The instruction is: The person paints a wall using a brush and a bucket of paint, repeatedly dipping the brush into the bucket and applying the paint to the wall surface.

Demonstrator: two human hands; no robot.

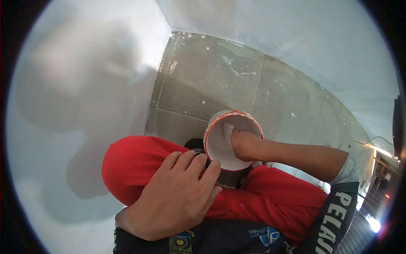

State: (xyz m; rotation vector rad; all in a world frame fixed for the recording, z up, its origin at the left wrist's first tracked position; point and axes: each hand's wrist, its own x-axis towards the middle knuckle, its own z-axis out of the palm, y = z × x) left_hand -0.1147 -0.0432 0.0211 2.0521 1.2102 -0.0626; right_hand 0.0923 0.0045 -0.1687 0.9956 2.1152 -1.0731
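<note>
A white bucket [210, 122] with a red rim stands on the floor between the person's legs, holding a white, paint-like substance [220, 146]. My right hand [244, 144] reaches down inside it, fingers curled and pointing away from the camera. At those fingers shows a white, wet-looking piece [229, 130]; I cannot tell whether it is a cloth or a coating on the fingers. My left hand [179, 192] is open, palm down over the red trousers [135, 163], its fingertips close to the bucket's near left side. Nothing shows in it.
Grey floor tiles [198, 80] with white splashes lie beyond the bucket. A pale wall [63, 106] rises on the left and another wall [296, 29] runs along the far side, meeting in a corner. At the right edge are a thin cable [372, 139] and a bright opening.
</note>
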